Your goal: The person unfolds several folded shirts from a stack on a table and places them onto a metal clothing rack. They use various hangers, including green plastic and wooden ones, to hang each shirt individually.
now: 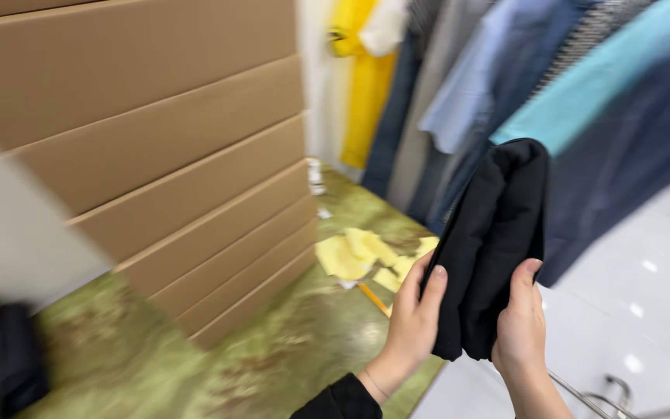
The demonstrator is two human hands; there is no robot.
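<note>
In the head view we hold a folded black garment [498, 240] upright between both hands, just right of the stacked flat cardboard boxes [164, 163]. Our left hand [412, 318] presses its fingers together along the fabric's left edge; our right hand [519, 326] wraps the lower right edge, thumb on the front. Beyond the boxes hang shirts on a rack [505, 77], and yellow paper scraps [362, 256] lie on the green floor [273, 349] beside them. We judge the fold could slide open, since only its bottom is gripped.
</note>
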